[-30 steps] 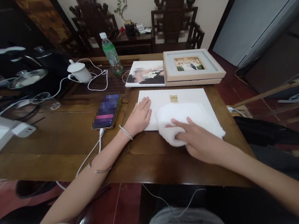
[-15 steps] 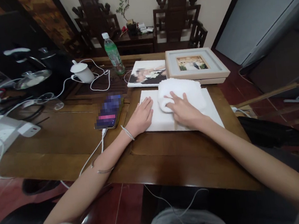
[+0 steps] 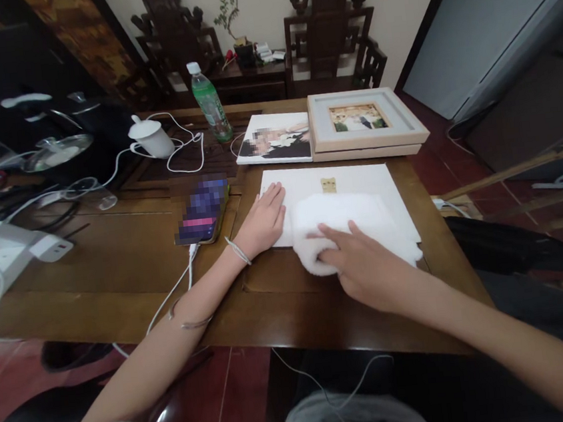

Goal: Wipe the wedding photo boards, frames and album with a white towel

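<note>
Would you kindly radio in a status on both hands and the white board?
Left hand flat at left side of white board. Right hand on white cloth, which overhangs the board's near edge. Phone lies left, off the board.

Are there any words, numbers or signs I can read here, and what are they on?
None can be read.
Bottle: label too small and blurred.
Phone: screen blurred into blocks.
Cloth and board: no readable text.

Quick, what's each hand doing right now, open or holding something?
Left hand: open, laid flat at the white board's left edge.
Right hand: holding the white cloth over the board.
</note>
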Demonstrator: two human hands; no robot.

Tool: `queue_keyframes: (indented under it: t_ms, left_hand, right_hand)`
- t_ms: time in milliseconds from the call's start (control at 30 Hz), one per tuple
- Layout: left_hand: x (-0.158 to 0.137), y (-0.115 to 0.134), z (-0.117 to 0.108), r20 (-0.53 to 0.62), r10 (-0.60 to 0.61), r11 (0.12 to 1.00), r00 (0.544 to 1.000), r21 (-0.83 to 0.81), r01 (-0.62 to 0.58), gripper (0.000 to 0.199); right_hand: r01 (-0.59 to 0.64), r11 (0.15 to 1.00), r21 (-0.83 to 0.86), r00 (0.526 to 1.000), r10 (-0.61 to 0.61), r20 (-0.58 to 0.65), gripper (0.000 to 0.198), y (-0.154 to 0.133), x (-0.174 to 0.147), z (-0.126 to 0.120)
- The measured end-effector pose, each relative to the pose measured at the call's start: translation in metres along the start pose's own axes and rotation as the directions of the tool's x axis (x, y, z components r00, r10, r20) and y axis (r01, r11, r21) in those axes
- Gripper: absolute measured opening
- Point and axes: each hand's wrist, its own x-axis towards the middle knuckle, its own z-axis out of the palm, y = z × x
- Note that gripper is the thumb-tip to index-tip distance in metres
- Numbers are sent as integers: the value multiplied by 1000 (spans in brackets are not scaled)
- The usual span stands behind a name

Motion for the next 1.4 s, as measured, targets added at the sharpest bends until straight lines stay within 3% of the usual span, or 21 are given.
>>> queue_keyframes:
  t_ms: [200, 367, 567, 767, 900, 1033, 1167, 1267, 1400]
  left_hand:
    - [0, -1, 1, -10, 7, 1000, 1000, -14, -7, 51]
    - [0, -4, 2, -17, 9, 999, 1000, -36, -10, 51]
    - [0, -4, 0, 4, 10, 1000, 1000, -28, -9, 53]
    - [1, -2, -2, 16, 7, 1000, 1000, 9, -7, 53]
    - [0, -4, -1, 18, 14, 1000, 1000, 6, -14, 53]
    - [1, -6, 2, -8, 26, 999, 1000, -20, -27, 52]
    - [2, -4, 3, -103, -3, 986, 995, -167, -15, 50]
    - [3, -3, 1, -285, -125, 909, 950, -416, -5, 49]
    - [6, -7, 0, -415, -317, 752, 853, -657, -40, 56]
  right_hand:
    - [-89, 995, -42, 996, 87, -33, 52, 54, 63, -18]
    - [-172, 972, -162, 981, 154, -119, 55, 55, 94, -9]
    - [-33, 953, -301, 996, 6, -92, 47, 12, 55, 16]
    - [56, 983, -175, 998, -51, 32, 46, -26, 5, 8]
    - [19, 997, -72, 999, -16, 46, 48, -14, 13, -8]
    - [-89, 991, -104, 996, 89, -3, 49, 19, 50, -14]
    - [-191, 964, -186, 979, 175, -104, 53, 37, 94, -10]
    - [-220, 951, -216, 973, 200, -114, 54, 28, 112, -2]
    - [0, 974, -227, 999, -8, -34, 47, 1, 104, 9]
